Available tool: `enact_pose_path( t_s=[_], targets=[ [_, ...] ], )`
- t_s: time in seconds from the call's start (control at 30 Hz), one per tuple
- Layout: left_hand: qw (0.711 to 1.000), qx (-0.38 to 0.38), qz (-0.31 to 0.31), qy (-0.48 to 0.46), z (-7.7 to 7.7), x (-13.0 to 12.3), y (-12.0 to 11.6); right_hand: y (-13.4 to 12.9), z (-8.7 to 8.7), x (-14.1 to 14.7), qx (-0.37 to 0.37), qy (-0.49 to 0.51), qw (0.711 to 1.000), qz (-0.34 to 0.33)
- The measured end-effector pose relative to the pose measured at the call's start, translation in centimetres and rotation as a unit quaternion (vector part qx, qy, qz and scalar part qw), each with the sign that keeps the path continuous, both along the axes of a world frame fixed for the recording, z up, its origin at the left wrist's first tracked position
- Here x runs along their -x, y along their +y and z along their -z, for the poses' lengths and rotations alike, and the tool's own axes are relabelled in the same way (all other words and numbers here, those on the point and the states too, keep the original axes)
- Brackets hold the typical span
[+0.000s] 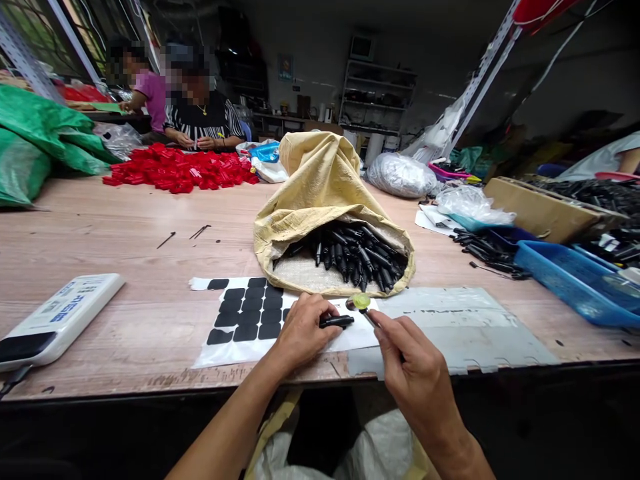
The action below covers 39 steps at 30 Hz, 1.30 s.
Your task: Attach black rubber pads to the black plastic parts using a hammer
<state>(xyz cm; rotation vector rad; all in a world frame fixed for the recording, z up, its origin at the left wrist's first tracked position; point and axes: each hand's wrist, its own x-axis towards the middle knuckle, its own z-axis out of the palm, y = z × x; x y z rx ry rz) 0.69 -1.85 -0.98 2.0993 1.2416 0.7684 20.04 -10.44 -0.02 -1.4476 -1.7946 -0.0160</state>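
Observation:
My left hand [307, 327] is closed around one end of a short black pen-like cylinder [339, 321], which lies low over a white sheet [295, 341]. In my right hand [407, 350] is the handle of a small hammer; its head [359, 302], with a yellow-green translucent face, hovers just above and right of the cylinder, apart from it. Black rounded-square stickers [253, 307] sit in rows on the sheet, beside my left hand. Straight ahead, a yellow woven sack [320, 173] lies with its mouth towards me, and many similar black cylinders [355, 253] fill it.
Red plastic pieces [180, 167] are heaped at the back left, before a seated person [200, 113]. A white power bank-like box [65, 313] stands at left. On the right are a grey sheet [450, 333], a blue basket [575, 280] and loose black parts [487, 250].

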Motion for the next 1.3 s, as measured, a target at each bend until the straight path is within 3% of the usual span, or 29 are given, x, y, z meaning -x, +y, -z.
enact_pose_path(
  t_s=[0.27, 0.47, 0.63, 0.73, 0.83, 0.9, 1.13, 1.3],
  targets=[
    [1.0, -0.005, 0.007, 0.001, 0.0, 0.1, 0.1, 0.0, 0.7, -0.7, 0.03, -0.029, 0.999, 0.019],
    [1.0, 0.001, 0.027, 0.0, 0.0, 0.3, 0.1, 1.0, 1.2, -4.8, 0.016, -0.114, 0.987, 0.112],
    [0.999, -0.027, 0.042, -0.004, 0.3, 0.4, 0.1, 2.2, 1.8, -6.5, -0.003, -0.181, 0.975, 0.132],
    [0.998, -0.042, 0.049, -0.005, 0.4, 0.4, 0.1, 2.5, 0.6, -5.0, -0.007, -0.158, 0.984, 0.083],
    [0.996, -0.059, 0.06, -0.003, 0.5, 0.4, 0.1, 2.9, -0.7, -2.6, 0.046, -0.143, 0.988, -0.024],
    [0.995, -0.072, 0.072, -0.001, 0.6, 0.4, 0.0, 3.2, -1.1, -1.4, 0.078, -0.139, 0.986, -0.057],
    [0.988, -0.113, 0.102, 0.0, 0.8, 0.4, -0.2, 4.2, -0.8, -0.4, 0.125, -0.151, 0.972, -0.126],
    [0.988, -0.122, 0.099, 0.007, 0.9, 0.3, -0.3, 4.3, -0.5, 0.3, 0.123, -0.149, 0.971, -0.138]
  ],
)
